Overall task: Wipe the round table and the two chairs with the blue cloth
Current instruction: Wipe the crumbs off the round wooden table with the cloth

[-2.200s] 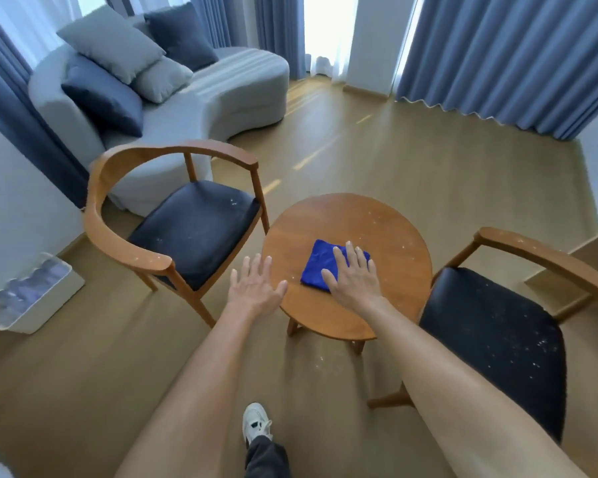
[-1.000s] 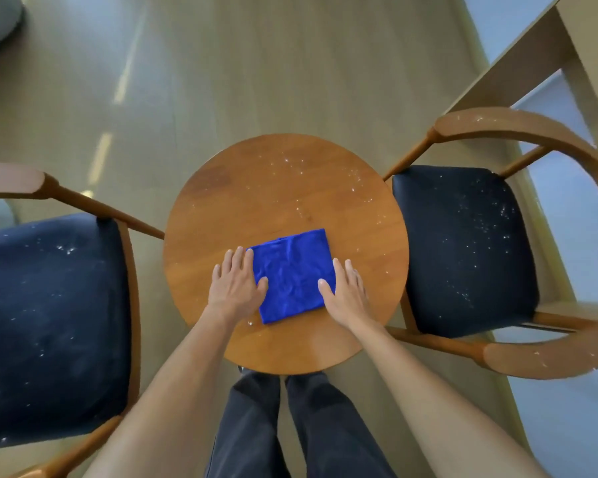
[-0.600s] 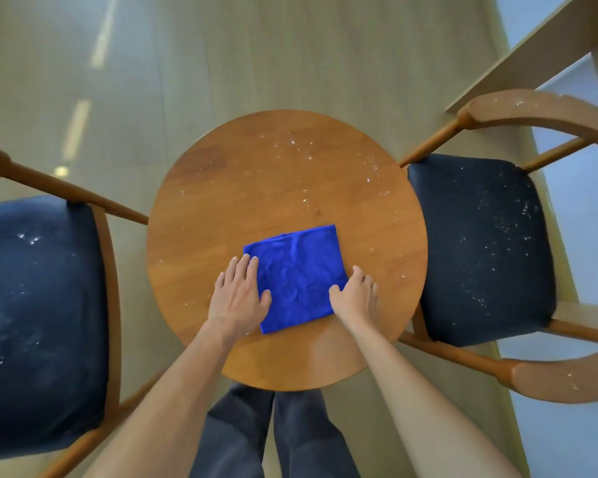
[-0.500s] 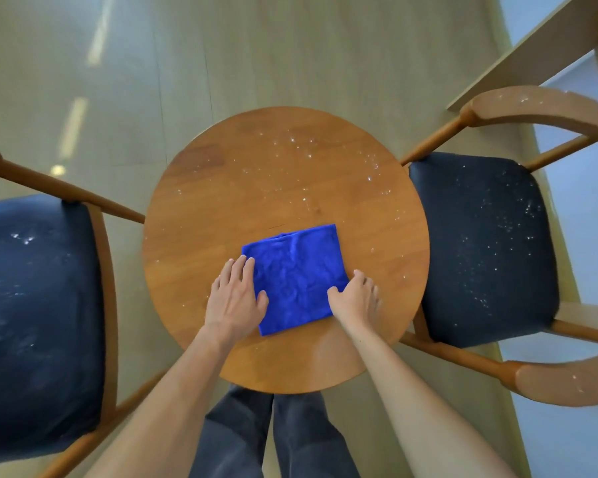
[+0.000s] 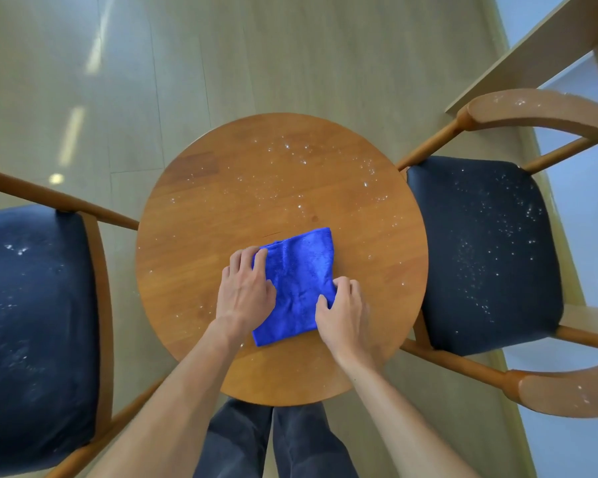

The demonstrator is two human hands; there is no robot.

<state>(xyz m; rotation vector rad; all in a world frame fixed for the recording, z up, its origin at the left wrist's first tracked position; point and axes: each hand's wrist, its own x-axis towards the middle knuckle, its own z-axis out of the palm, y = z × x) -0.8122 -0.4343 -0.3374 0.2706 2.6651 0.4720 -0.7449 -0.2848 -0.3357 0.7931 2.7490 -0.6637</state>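
A pale wood floor (image 5: 290, 56) surrounds the round tabletop (image 5: 201, 215), speckled white, between two dusty dark-seated chairs. The folded blue cloth (image 5: 297, 281) lies near its middle: soft, light, limp, best gathered at its side edges. The left hand (image 5: 244, 291) and right hand (image 5: 342, 308) now curl onto those edges, bunching them; half a second ago they lay flatter beside it.

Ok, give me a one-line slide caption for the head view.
Both hands, left and right, grip a blue cloth on a speckled round table between two dusty chairs.
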